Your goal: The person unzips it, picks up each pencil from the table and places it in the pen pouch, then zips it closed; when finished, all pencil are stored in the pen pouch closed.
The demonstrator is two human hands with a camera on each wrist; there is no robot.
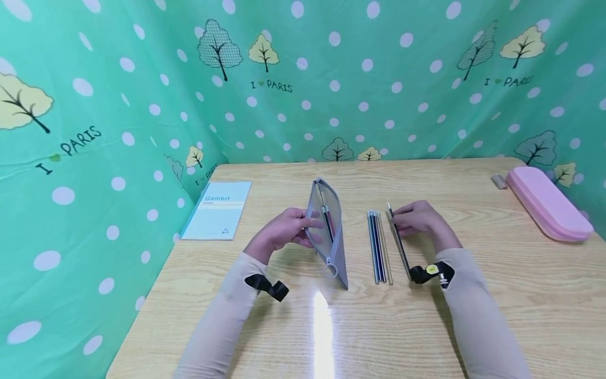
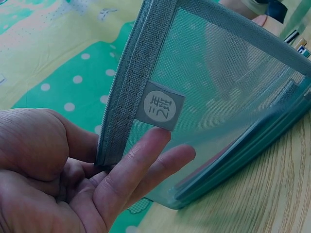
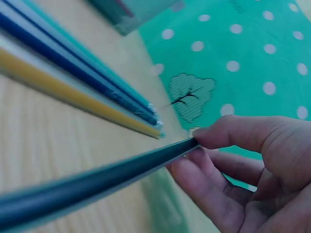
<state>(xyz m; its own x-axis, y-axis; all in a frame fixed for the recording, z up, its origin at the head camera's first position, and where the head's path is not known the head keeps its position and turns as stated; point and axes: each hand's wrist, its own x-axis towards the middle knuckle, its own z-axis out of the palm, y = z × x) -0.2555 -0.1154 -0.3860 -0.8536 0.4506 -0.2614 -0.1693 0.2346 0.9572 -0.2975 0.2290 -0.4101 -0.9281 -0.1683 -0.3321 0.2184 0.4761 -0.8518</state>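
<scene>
My left hand (image 1: 290,227) grips the rim of a grey mesh zipper pouch (image 2: 209,77), thumb on one side and fingers spread along the labelled face. The pouch stands on edge with its top unzipped, and a few pencils (image 1: 329,223) show inside. My right hand (image 1: 415,220) pinches a dark pencil (image 3: 112,177) near its end between thumb and fingers. To its left, several pencils (image 1: 377,247) lie side by side on the table, dark blue ones with a gold one (image 3: 77,94) at the edge.
A light-blue notebook (image 1: 218,210) lies at the table's left. At the far right rest a pink pencil case (image 1: 549,202) and a small grey eraser-like block (image 1: 499,182). A green dotted curtain (image 1: 331,79) hangs behind the wooden table (image 1: 379,337).
</scene>
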